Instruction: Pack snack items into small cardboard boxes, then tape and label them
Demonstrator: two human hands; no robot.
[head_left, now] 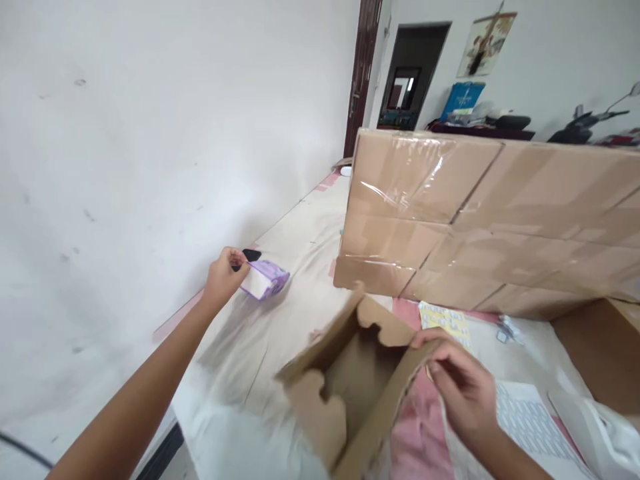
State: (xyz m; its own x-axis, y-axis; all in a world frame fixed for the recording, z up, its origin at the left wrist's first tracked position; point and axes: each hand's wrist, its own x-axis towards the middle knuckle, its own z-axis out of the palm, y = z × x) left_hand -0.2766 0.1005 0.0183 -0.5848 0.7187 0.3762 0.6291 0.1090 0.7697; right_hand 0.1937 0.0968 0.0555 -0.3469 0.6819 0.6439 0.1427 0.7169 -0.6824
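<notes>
My left hand reaches out to the far left near the wall and is closed on a small purple and white pack lying on the covered table. A black object lies just behind it. My right hand grips the near wall of an open brown cardboard box, which has scalloped flaps and looks empty inside.
A row of large taped cardboard cartons stands across the back right. Printed sheets and a yellow sheet lie on the cloth-covered table. White wall at left, a doorway beyond.
</notes>
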